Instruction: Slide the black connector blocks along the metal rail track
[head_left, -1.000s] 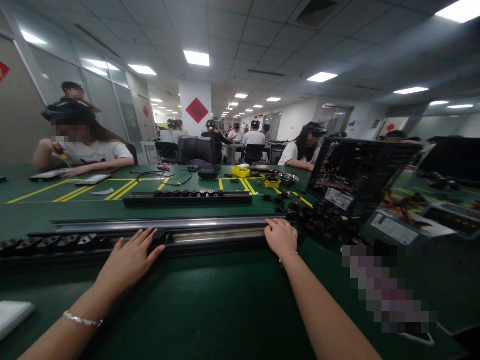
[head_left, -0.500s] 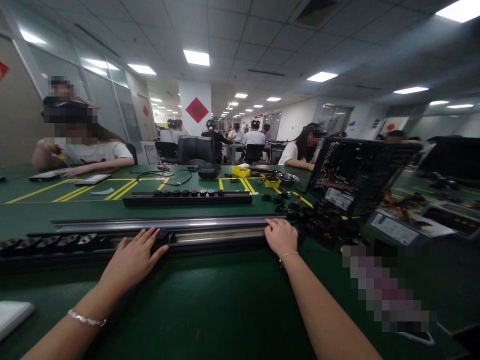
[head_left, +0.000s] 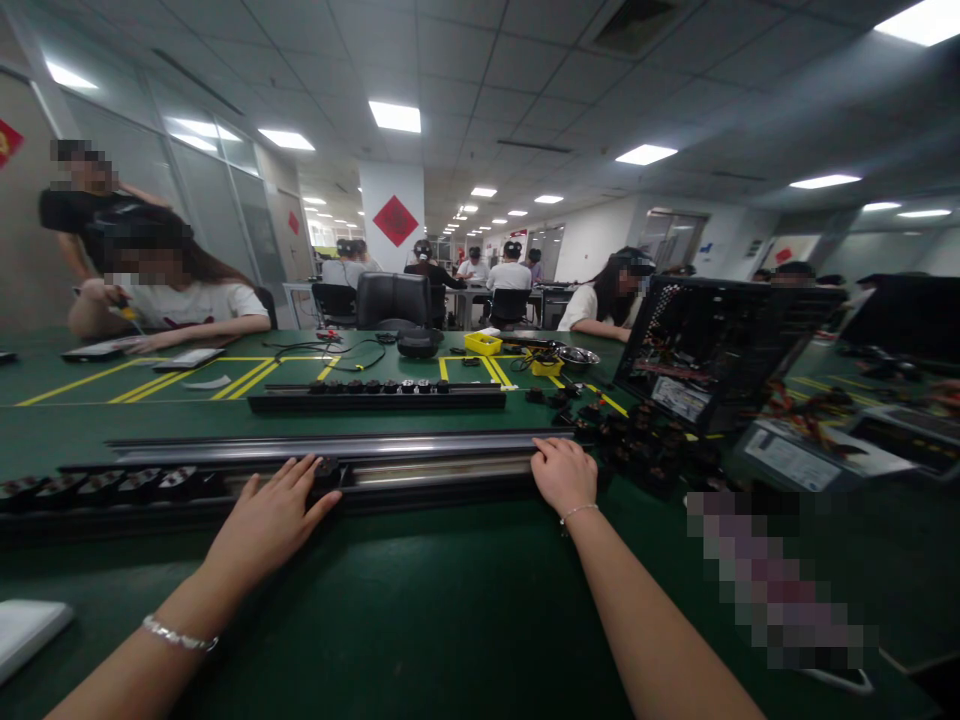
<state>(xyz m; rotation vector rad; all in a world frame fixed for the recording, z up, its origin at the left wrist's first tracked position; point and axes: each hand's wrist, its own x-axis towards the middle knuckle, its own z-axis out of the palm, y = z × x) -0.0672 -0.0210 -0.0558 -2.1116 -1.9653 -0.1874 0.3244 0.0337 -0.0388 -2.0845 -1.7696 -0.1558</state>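
Observation:
A long black rail [head_left: 442,470] with a metallic channel lies across the table in front of me. My left hand [head_left: 266,520] reaches over it, thumb and fingers around a small black socket module [head_left: 327,472] in the channel. Left of that hand, several more black modules with metal contacts [head_left: 120,482] sit in a row in the rail. My right hand [head_left: 566,478] is closed over the rail's right end, its fingertips partly hidden. Directly behind runs a second bare rail [head_left: 337,446], close along the first.
A shorter rail with modules [head_left: 375,398] lies farther back. Loose black modules [head_left: 645,440] are heaped at right, before an open computer case [head_left: 720,350] and a power supply [head_left: 787,450]. Yellow trays [head_left: 482,344] stand behind. Across the table sits a person [head_left: 187,300] with a tool.
My hands keep nearly the same places on the rail and module. The view has shifted very slightly. At the far left, a standing person has moved left.

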